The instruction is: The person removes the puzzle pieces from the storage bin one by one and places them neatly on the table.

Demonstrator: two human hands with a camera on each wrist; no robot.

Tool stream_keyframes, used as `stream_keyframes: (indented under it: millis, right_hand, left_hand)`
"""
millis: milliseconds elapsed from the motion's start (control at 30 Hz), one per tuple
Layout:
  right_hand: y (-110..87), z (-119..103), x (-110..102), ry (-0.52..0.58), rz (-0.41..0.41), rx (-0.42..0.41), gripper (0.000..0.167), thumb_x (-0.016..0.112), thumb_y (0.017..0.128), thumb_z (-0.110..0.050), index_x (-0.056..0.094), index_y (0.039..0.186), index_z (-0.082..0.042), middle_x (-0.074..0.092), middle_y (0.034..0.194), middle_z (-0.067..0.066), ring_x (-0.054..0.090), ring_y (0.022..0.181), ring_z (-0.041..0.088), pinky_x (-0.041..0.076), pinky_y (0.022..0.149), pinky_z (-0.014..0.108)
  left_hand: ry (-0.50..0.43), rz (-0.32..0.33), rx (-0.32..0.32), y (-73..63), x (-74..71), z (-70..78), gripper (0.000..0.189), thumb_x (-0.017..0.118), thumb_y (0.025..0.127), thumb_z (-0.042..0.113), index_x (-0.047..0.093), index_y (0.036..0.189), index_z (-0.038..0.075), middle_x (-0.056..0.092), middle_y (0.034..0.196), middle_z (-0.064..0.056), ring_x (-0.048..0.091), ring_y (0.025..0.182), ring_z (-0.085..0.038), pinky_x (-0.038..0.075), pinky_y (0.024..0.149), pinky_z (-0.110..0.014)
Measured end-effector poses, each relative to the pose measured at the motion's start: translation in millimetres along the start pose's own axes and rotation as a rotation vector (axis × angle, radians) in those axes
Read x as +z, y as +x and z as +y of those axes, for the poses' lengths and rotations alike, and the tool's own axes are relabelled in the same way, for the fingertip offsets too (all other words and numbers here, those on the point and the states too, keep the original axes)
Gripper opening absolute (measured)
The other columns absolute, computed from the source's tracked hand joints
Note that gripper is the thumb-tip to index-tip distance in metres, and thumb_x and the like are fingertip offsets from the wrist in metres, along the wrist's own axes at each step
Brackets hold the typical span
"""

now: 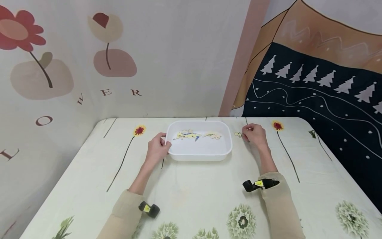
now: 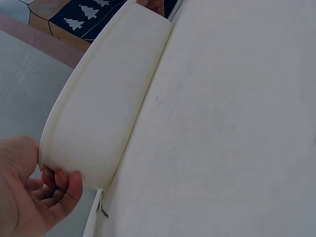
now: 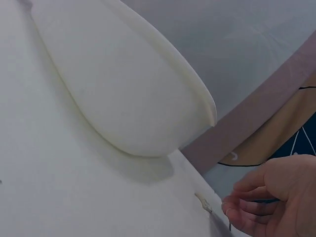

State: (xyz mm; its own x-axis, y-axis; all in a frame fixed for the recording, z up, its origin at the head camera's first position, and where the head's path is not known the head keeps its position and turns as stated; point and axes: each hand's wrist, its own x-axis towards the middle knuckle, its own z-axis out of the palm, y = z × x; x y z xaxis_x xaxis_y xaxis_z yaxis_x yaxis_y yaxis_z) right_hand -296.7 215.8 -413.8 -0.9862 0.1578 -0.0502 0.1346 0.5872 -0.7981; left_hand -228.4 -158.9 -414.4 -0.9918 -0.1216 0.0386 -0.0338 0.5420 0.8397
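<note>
A white rectangular plastic tray [image 1: 198, 158] stands toward the table's far side. Thin, irregular yellow and blue pieces [image 1: 187, 135] lie in its left half, with a paler yellowish piece [image 1: 212, 135] right of them. My left hand [image 1: 156, 148] grips the tray's left end, thumb at the rim and fingers curled against the outer wall, as the left wrist view shows. Right of the tray, a small flat yellowish piece [image 3: 203, 202] lies on the table. Beside it is my right hand [image 1: 255, 134], its fingers loosely bent; a narrow gap shows between fingertips and piece.
A white tablecloth [image 1: 191, 196] printed with flowers and stems covers the table. Behind its far edge hangs a pale curtain [image 1: 179, 66] with flower prints; a dark cloth [image 1: 313, 89] with white trees hangs at the right. Black wrist cameras sit on both sleeves.
</note>
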Motion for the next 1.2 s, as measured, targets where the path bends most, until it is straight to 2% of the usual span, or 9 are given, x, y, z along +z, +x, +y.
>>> stream_keyframes:
  millis: [300, 567, 733, 933, 1033, 1200]
  right_hand:
    - [-7.7, -25, -2, 0.064, 0.045, -0.125, 0.029, 0.057, 0.101, -0.016, 0.066, 0.121, 0.002, 0.067, 0.107, 0.021, 0.068, 0.095, 0.036, 0.049, 0.066, 0.013]
    - [-17.5, -49, 5, 0.085, 0.068, -0.249, 0.025, 0.059, 0.098, -0.012, 0.068, 0.117, 0.003, 0.07, 0.104, 0.021, 0.069, 0.092, 0.036, 0.049, 0.065, 0.015]
    - [-23.6, -64, 15, 0.065, 0.034, -0.311, 0.024, 0.059, 0.098, -0.011, 0.068, 0.116, 0.002, 0.069, 0.104, 0.018, 0.066, 0.091, 0.029, 0.051, 0.07, 0.02]
    - [-29.1, -74, 33, 0.059, -0.026, -0.376, 0.022, 0.059, 0.099, -0.008, 0.068, 0.114, 0.004, 0.069, 0.103, 0.019, 0.066, 0.094, 0.03, 0.055, 0.084, 0.034]
    - [-31.0, -76, 42, 0.063, -0.054, -0.387, 0.021, 0.06, 0.099, -0.008, 0.068, 0.114, 0.004, 0.069, 0.104, 0.018, 0.066, 0.096, 0.03, 0.055, 0.087, 0.039]
    - [-32.1, -77, 55, 0.048, -0.103, -0.383, 0.022, 0.06, 0.098, -0.008, 0.069, 0.114, 0.004, 0.07, 0.104, 0.017, 0.067, 0.098, 0.03, 0.055, 0.088, 0.04]
  left_hand:
    - [0.016, 0.015, -0.005, -1.5, 2.1, 1.8, 0.042, 0.058, 0.094, 0.004, 0.056, 0.136, -0.002, 0.05, 0.081, -0.008, 0.052, 0.064, -0.017, 0.05, 0.054, -0.024]
    - [0.018, 0.015, -0.002, -2.7, 3.8, 3.7, 0.042, 0.059, 0.094, 0.003, 0.056, 0.135, -0.003, 0.05, 0.081, -0.008, 0.052, 0.064, -0.017, 0.05, 0.055, -0.024]
    - [0.015, 0.015, 0.004, -2.2, 4.2, 4.5, 0.042, 0.059, 0.094, 0.003, 0.056, 0.135, -0.003, 0.05, 0.081, -0.008, 0.053, 0.065, -0.017, 0.052, 0.055, -0.025]
    - [0.015, 0.013, 0.004, -2.0, 3.6, 4.1, 0.042, 0.059, 0.094, 0.003, 0.056, 0.136, -0.004, 0.05, 0.081, -0.008, 0.053, 0.065, -0.018, 0.053, 0.056, -0.025]
    - [0.015, 0.013, 0.004, -1.5, 3.9, 4.0, 0.042, 0.059, 0.094, 0.003, 0.056, 0.135, -0.004, 0.05, 0.081, -0.008, 0.053, 0.065, -0.017, 0.054, 0.056, -0.025]
    - [0.01, 0.009, -0.001, -0.7, 4.3, 3.9, 0.042, 0.059, 0.094, 0.003, 0.056, 0.135, -0.003, 0.05, 0.081, -0.008, 0.053, 0.065, -0.017, 0.054, 0.057, -0.025]
